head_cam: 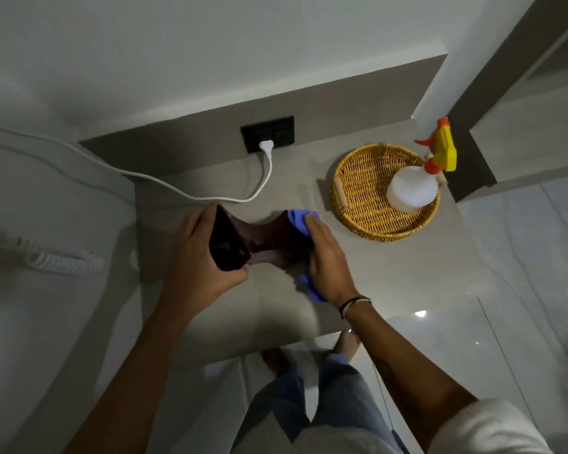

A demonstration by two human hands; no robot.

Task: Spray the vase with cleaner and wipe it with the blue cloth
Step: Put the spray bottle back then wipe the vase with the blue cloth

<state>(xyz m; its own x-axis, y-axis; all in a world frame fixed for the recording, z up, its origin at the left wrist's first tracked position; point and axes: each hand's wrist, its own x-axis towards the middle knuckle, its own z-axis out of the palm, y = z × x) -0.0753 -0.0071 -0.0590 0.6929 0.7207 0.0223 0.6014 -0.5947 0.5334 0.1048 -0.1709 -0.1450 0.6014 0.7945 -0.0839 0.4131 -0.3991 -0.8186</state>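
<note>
A home bedroom: bedside counter (391, 273), wall socket (268, 134), wicker basket (358, 178).

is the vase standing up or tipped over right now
Tipped on its side: the vase lies horizontal between the left hand and the right hand, held above the tabletop.

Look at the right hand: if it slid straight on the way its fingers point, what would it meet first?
Probably nothing nearby. The right hand, pressing the blue cloth to the dark vase, points toward the back wall; the wicker basket lies off to its right, though depth is unclear.
</note>
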